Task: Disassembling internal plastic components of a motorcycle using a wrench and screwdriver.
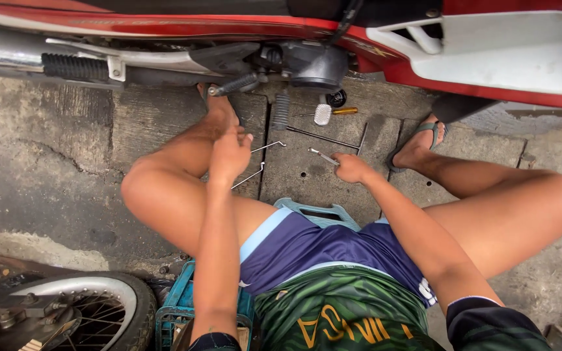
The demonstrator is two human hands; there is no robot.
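Fingers of my right hand close on a small metal tool on the concrete floor at twelve o'clock, while my left hand hangs loosely curled and empty, so I judge lifting it comes next.

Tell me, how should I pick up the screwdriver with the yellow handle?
Probably by the yellow handle, reaching from the right. The screwdriver lies flat on the concrete, its handle pointing right with open space around it, while its thin metal end lies by the white part under the motorbike.
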